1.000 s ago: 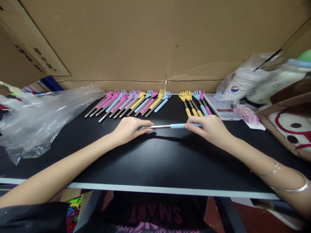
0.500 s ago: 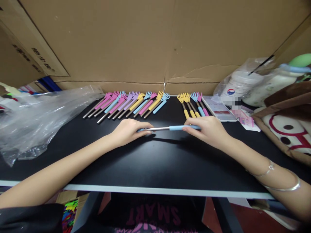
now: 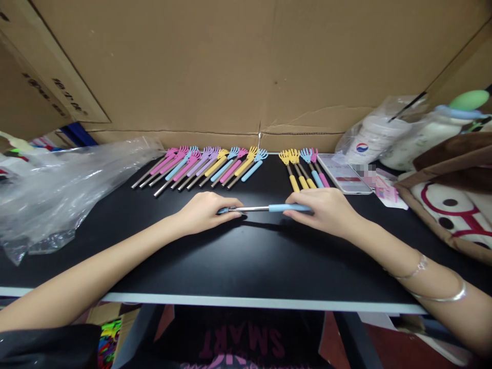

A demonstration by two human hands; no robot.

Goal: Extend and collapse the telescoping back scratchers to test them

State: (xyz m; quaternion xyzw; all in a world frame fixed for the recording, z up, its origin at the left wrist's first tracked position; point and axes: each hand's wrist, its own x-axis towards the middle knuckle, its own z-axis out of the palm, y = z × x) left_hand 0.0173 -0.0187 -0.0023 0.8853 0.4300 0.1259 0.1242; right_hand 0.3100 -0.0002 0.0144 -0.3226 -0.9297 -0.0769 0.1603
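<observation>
A back scratcher point(image 3: 255, 208) with a metal rod and a light blue sleeve is held level between my hands, just above the black table. My left hand point(image 3: 207, 211) is closed on its blue head end, mostly hidden by the fingers. My right hand point(image 3: 321, 207) pinches the blue handle sleeve at the other end. Behind my left hand lies a row of several back scratchers point(image 3: 200, 166) in pink, blue, purple and yellow. Behind my right hand lies a smaller group of back scratchers point(image 3: 303, 169), yellow, blue and pink, heads pointing away.
Crumpled clear plastic bags point(image 3: 73, 189) cover the table's left side. At the right are a phone point(image 3: 344, 174), a bagged white cup point(image 3: 374, 141), a bottle point(image 3: 438, 128) and a brown bag point(image 3: 430, 159). A cardboard wall point(image 3: 230, 66) rises behind the black table point(image 3: 246, 266).
My right hand has shifted slightly left and down along the handle end, and the back scratcher sits a little lower. Both hands keep their hold.
</observation>
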